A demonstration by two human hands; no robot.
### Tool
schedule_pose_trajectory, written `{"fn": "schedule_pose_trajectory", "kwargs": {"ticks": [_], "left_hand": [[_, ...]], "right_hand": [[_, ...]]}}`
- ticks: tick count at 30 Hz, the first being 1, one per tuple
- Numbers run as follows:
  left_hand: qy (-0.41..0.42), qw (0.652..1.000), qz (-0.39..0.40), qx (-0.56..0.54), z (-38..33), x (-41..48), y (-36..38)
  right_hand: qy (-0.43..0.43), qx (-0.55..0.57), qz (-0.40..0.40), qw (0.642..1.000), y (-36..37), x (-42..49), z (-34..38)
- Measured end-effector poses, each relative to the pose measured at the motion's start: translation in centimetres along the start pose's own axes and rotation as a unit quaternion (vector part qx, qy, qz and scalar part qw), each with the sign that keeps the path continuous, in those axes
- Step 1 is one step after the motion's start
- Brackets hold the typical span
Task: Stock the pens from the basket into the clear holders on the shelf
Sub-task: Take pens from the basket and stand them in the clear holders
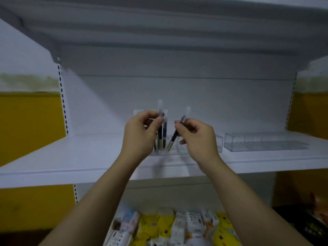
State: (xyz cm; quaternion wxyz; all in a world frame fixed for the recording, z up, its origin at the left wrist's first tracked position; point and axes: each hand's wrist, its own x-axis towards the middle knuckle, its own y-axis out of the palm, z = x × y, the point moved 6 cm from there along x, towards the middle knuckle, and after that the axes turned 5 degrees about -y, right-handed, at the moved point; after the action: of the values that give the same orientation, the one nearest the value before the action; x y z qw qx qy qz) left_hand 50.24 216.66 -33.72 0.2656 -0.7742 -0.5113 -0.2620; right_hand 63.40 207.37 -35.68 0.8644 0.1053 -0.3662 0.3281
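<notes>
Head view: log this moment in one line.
left hand pinches upright pen | right hand holds tilted pen | both at middle holder | right holder no pens seen

No word, brand, number or sign can be read anywhere in this view. The white and yellow packets (195, 222) on the lower shelf, near the bottom edge, carry small dark printed blocks that look like labels or barcodes, but they are too blurred to make out. The pens (173, 139) at the middle shelf, farther off, are blurred as well, and any print on their barrels cannot be told.
</notes>
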Motion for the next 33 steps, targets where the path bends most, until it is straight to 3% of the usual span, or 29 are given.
{"fn": "schedule_pose_trajectory", "kwargs": {"ticks": [4, 11, 22, 29, 33], "left_hand": [[0.047, 0.996, -0.024, 0.065, -1.3, 3.0, -1.2], [0.104, 0.988, 0.012, 0.114, -1.8, 6.4, -0.4], [0.106, 0.981, 0.017, 0.163, 1.6, 8.1, 1.7], [0.104, 0.948, 0.034, 0.298, 3.1, 8.0, 1.9], [0.08, 0.945, 0.026, 0.316, 3.4, 8.2, 1.7]], "right_hand": [[-0.043, -0.057, -0.016, 0.997, 1.0, 3.3, 0.9], [-0.139, -0.16, -0.033, 0.977, 1.2, 6.0, 2.3], [-0.113, -0.17, 0.025, 0.979, 2.0, 8.4, -1.3], [-0.121, -0.266, 0.102, 0.951, 3.3, 8.0, -3.7], [-0.136, -0.294, 0.107, 0.94, 3.3, 7.4, -4.5]]}}
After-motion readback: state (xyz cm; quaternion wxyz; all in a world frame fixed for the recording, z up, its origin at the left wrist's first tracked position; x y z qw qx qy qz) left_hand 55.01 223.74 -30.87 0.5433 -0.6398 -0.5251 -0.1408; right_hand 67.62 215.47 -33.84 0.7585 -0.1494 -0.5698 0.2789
